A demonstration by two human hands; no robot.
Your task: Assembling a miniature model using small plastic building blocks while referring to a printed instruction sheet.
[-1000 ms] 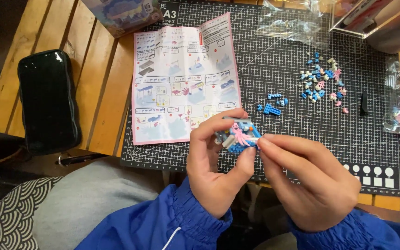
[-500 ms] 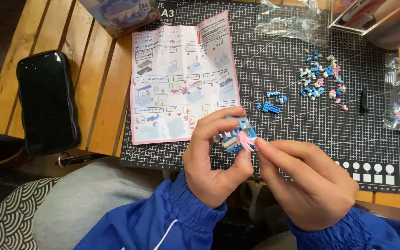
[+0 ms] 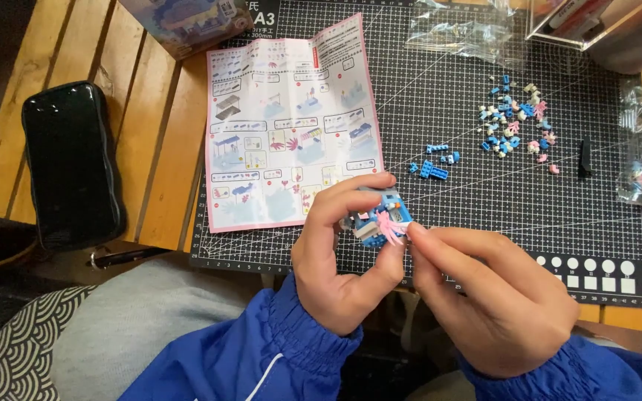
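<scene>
Barely shifted, left hand still pinches the blue brick model; right hand fingertips grip its pink piece beside the pink instruction sheet on the cutting mat.

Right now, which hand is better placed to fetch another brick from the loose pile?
Right hand: it lies nearer the loose bricks, while the left hand cradles the model.

left hand curled, fingers pinched, right hand fingertips meeting them, blue sleeves
</scene>
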